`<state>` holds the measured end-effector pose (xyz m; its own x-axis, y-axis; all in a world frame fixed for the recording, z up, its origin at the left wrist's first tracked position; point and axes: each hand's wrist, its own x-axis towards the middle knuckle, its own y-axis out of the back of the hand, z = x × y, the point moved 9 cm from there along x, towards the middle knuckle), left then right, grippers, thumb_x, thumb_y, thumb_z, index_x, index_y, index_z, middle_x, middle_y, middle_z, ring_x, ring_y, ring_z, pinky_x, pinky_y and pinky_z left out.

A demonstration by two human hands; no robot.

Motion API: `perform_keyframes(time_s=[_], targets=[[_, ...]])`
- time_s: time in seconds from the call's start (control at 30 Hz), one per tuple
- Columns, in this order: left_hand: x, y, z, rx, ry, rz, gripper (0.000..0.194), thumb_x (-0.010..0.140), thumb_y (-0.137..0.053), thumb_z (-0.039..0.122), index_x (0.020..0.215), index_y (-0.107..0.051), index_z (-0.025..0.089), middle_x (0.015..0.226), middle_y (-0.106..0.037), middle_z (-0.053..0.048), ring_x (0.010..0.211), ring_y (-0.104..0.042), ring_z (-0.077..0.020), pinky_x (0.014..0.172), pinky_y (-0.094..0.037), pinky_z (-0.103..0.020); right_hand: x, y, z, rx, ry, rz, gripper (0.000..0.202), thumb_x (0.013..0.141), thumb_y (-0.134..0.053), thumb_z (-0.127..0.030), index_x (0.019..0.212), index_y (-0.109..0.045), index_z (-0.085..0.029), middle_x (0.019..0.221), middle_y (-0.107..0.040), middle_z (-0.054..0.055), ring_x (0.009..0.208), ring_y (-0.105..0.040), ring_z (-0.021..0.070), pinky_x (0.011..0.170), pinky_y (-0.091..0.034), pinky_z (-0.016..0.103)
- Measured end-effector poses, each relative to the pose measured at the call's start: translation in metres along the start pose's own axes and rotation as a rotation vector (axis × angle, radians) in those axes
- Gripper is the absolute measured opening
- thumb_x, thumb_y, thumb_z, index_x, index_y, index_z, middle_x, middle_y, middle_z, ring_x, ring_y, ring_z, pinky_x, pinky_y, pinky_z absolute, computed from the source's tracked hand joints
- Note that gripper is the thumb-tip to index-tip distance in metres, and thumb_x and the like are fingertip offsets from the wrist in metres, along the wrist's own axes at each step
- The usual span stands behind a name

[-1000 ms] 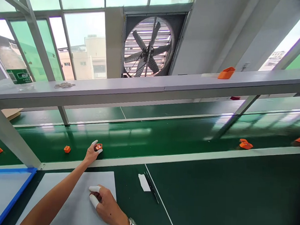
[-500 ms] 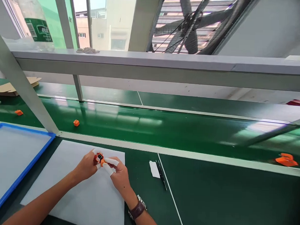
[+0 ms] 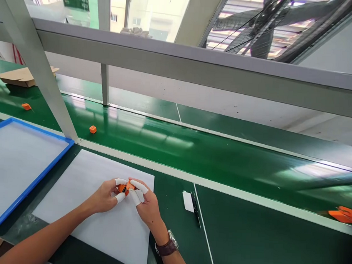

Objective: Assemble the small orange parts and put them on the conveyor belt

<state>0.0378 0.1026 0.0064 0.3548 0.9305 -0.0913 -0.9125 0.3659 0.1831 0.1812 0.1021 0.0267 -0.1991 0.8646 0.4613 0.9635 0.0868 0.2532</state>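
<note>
My left hand [image 3: 105, 197] pinches a small orange plastic part with a black piece in it [image 3: 122, 188], between thumb and fingers. White covers wrap several fingertips of both hands. My right hand [image 3: 149, 209] grips an orange piece [image 3: 130, 185] at the right side of that part, and the two pieces touch. Whether they are joined I cannot tell, since fingers hide much of them. Both hands are above a large white sheet [image 3: 111, 235] on the dark green bench. A watch with a dark strap is on my right wrist.
A blue-framed white board [image 3: 27, 157] lies at left. To the right are a white card [image 3: 187, 201] and a black pen-like item [image 3: 195, 209]. Orange parts [image 3: 92, 129] lie on the green belt behind, with more [image 3: 343, 215] at far right. Grey posts [image 3: 51, 77] stand beyond.
The view has tilted and shifted. The orange part has turned between my fingers, so its black face shows less, and my left fingers now wrap its top and bottom edges.
</note>
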Motion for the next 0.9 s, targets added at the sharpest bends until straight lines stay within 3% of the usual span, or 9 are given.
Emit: perform_keyframes(time_s=[0.13, 0.27, 0.4, 0.63, 0.8, 0.9], targets=[[0.001, -0.005, -0.006, -0.280, 0.115, 0.002, 0.025, 0.086, -0.067, 0.029, 0.110, -0.070, 0.019, 0.101, -0.073, -0.006, 0.092, -0.069, -0.0210, 0.090, -0.056, -0.036, -0.002, 0.004, -0.002, 0.016, 0.005, 0.074, 0.028, 0.091, -0.064, -0.017, 0.115, -0.068, -0.031, 0.106, -0.068, 0.004, 0.093, -0.067, 0.0196, 0.083, -0.059, 0.039], [0.001, -0.003, -0.014, -0.425, 0.152, 0.094, 0.024, 0.083, -0.072, 0.033, 0.102, -0.070, 0.017, 0.098, -0.075, -0.008, 0.090, -0.071, -0.0218, 0.084, -0.058, -0.037, -0.008, -0.003, -0.005, 0.040, 0.008, 0.061, 0.032, 0.091, -0.063, -0.016, 0.118, -0.066, -0.033, 0.102, -0.067, 0.004, 0.089, -0.066, 0.0191, 0.078, -0.060, 0.037], [0.000, 0.001, -0.024, -0.450, 0.173, 0.139, 0.025, 0.081, -0.074, 0.035, 0.099, -0.071, 0.017, 0.096, -0.076, -0.007, 0.089, -0.072, -0.0229, 0.082, -0.059, -0.036, -0.011, -0.011, -0.002, -0.026, 0.009, 0.022, 0.032, 0.092, -0.061, -0.018, 0.120, -0.066, -0.033, 0.106, -0.068, 0.006, 0.097, -0.067, 0.0220, 0.081, -0.060, 0.040], [0.000, 0.001, -0.015, -0.495, 0.173, 0.034, 0.037, 0.083, -0.073, 0.039, 0.115, -0.074, 0.021, 0.118, -0.075, -0.007, 0.114, -0.067, -0.0294, 0.101, -0.054, -0.044, -0.011, -0.009, 0.003, -0.114, 0.027, -0.010, 0.040, 0.094, -0.059, -0.017, 0.129, -0.063, -0.034, 0.115, -0.069, 0.006, 0.107, -0.066, 0.0245, 0.089, -0.060, 0.045], [-0.001, 0.004, -0.024, -0.466, 0.174, 0.069, 0.038, 0.079, -0.078, 0.038, 0.114, -0.076, 0.023, 0.114, -0.077, -0.006, 0.114, -0.068, -0.0313, 0.103, -0.052, -0.046, -0.011, -0.015, -0.003, -0.086, 0.089, -0.099, 0.051, 0.095, -0.055, -0.011, 0.137, -0.056, -0.040, 0.124, -0.067, 0.004, 0.113, -0.064, 0.0238, 0.094, -0.058, 0.045], [0.000, 0.002, -0.025, -0.447, 0.144, 0.041, 0.038, 0.080, -0.077, 0.038, 0.115, -0.076, 0.023, 0.114, -0.077, -0.006, 0.114, -0.068, -0.0320, 0.103, -0.053, -0.048, -0.010, -0.018, 0.002, -0.038, 0.048, -0.153, 0.046, 0.096, -0.056, -0.014, 0.134, -0.059, -0.040, 0.126, -0.067, 0.004, 0.116, -0.063, 0.0231, 0.098, -0.057, 0.045]])
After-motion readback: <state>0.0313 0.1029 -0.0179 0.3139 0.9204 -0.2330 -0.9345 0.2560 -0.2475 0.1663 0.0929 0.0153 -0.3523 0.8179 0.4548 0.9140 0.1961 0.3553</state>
